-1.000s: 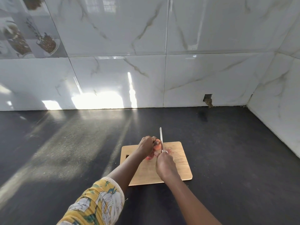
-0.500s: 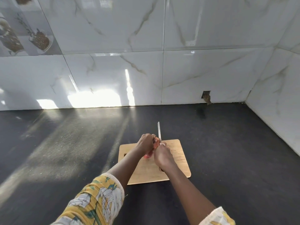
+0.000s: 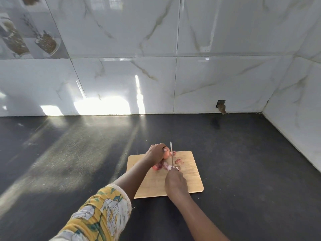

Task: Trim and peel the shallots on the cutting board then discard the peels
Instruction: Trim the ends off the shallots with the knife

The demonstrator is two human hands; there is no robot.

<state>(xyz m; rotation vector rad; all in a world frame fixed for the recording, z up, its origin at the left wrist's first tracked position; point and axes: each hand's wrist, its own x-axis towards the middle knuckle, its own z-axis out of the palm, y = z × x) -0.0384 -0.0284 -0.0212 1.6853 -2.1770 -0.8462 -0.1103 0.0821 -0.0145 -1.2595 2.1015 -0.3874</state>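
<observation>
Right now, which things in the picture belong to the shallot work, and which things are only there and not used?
Belongs to the job:
- cutting board
- shallot under the left hand
- knife in the right hand
- pinkish pieces beside the blade, and more near the left hand

Not used:
- dark counter
- marble wall tiles
- hole in the wall

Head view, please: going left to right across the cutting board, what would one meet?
Left hand on a shallot → knife blade → small shallot pieces → bare cutting board.
</observation>
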